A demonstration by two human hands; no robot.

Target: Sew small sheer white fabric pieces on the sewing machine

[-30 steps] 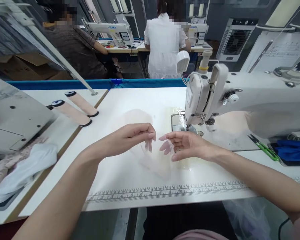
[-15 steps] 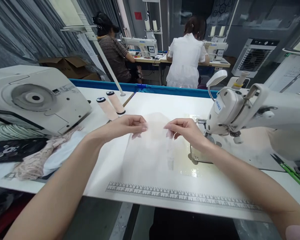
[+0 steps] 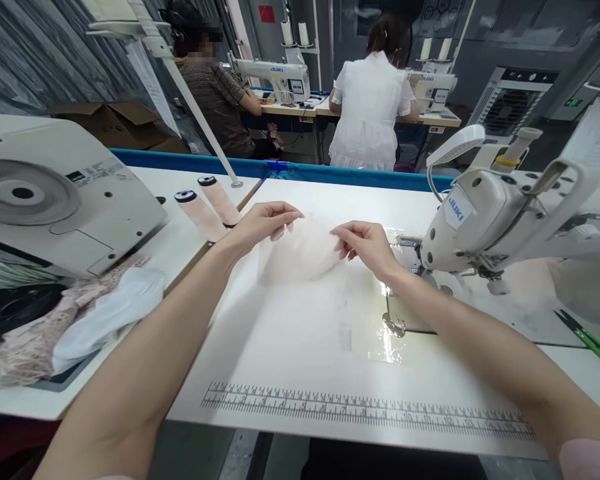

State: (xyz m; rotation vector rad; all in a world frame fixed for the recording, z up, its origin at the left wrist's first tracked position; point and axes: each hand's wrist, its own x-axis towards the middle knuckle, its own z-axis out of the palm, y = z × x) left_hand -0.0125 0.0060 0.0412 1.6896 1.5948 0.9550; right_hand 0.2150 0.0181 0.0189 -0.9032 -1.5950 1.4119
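Stretching over one printed ruler (image 3: pixel 360 410) at the near edge of the worktop (image 3: pixel 280 353), our two arms (image 3: pixel 480 343) angle forward and inward. One pair of green-handled snips (image 3: pixel 593 343) lies at the right. Our right hand (image 3: pixel 367 245) points left, knuckles up, thumb and forefinger pinching the right side of one sheer pale fabric piece (image 3: pixel 300 257). Slightly farther out, our left hand (image 3: pixel 267 225) arches from the wrist, its fingers pinched on the piece's upper left. The piece spreads between both hands, left of one JUKI sewing machine (image 3: pixel 473 220); we cannot tell how much of it touches the worktop. Two peach thread cones (image 3: pixel 200 217) are just left of our left hand. Beyond, two co-workers (image 3: pixel 363 107) face two smaller-looking machines (image 3: pixel 275 77).
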